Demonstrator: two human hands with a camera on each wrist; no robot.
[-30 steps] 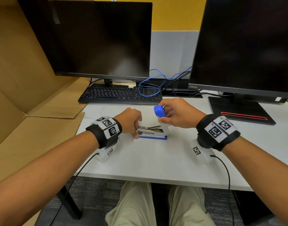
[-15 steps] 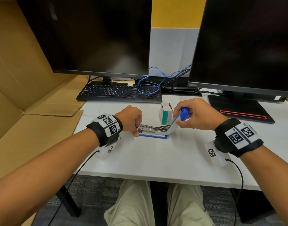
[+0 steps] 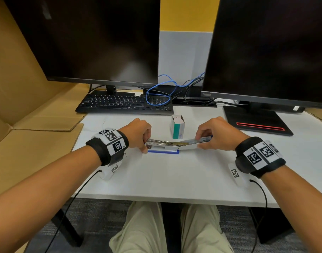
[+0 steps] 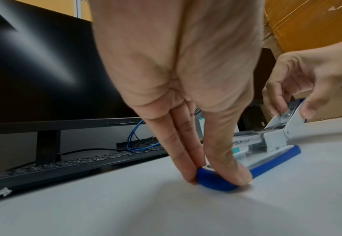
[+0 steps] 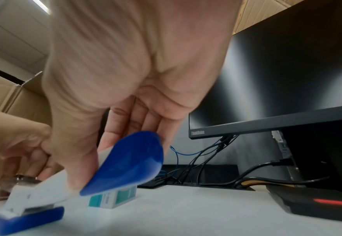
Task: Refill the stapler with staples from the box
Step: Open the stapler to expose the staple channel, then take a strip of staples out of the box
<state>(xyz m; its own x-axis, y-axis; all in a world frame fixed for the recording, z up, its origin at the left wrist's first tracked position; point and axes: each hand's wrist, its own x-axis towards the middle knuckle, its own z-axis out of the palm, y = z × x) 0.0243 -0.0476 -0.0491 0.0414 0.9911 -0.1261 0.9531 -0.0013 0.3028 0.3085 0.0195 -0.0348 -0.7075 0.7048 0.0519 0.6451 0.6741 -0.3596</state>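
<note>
I see the stapler (image 3: 164, 145) lying on the white bench (image 3: 174, 176) with its blue base flat and its top arm (image 3: 195, 142) swung wide open to the right, nearly level, so the metal staple channel lies exposed along the middle. My left hand (image 3: 138, 133) pins the front end of the base: in the left wrist view the fingers (image 4: 186, 143) and thumb pinch the rounded blue tip (image 4: 214, 180) against the bench. My right hand (image 3: 216, 133) grips the far end of the opened arm, thumb on the near side and fingers (image 5: 133, 121) on the far side of its blue cap (image 5: 129, 161), holding that end slightly above the bench. The box of staples (image 3: 178, 129), white and teal, stands upright on the bench just behind the stapler, between my two hands, touching neither; its top flap looks open. Farther back lie a black keyboard (image 3: 123, 105) and a loop of blue cable (image 3: 156, 95), with two dark monitors (image 3: 94, 41) beyond, and cardboard (image 3: 28, 139) butts against the bench on the left
</note>
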